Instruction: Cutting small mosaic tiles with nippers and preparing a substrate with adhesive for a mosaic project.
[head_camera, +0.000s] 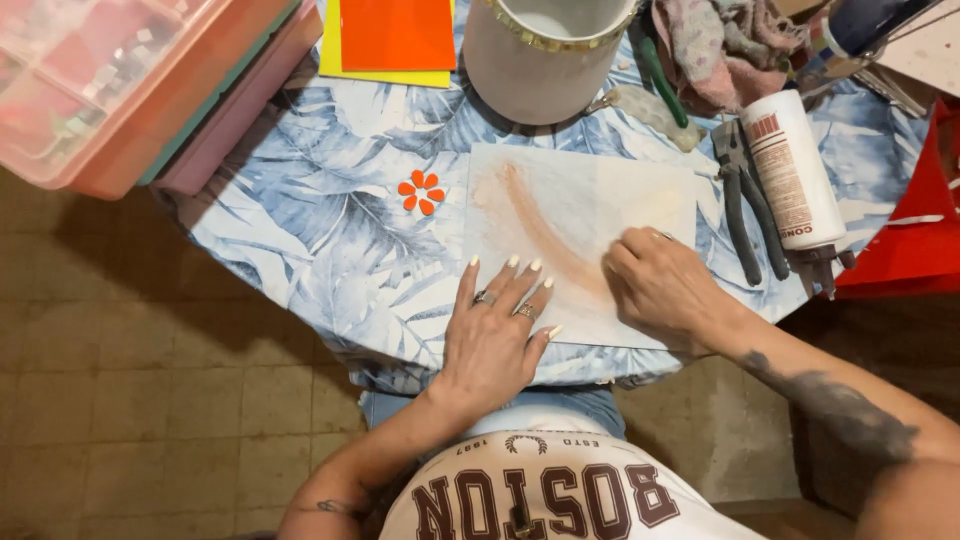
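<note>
A pale sheet (585, 200) with an orange-brown smear lies on the table with the blue leaf-print cloth (320, 210). My left hand (495, 325) rests flat on the sheet's near left corner, fingers spread, rings on two fingers. My right hand (662, 290) presses on the sheet's right part with fingers curled under; whether it holds anything is hidden. A small flower of orange petals (421, 192) lies on the cloth left of the sheet.
A white bucket (540, 55) stands behind the sheet. Orange and yellow sheets (392, 40) lie at the back. Pliers (745, 205) and a white tube (795, 165) lie to the right, next to a red object (915, 230). A clear storage box (110, 80) sits at the left edge.
</note>
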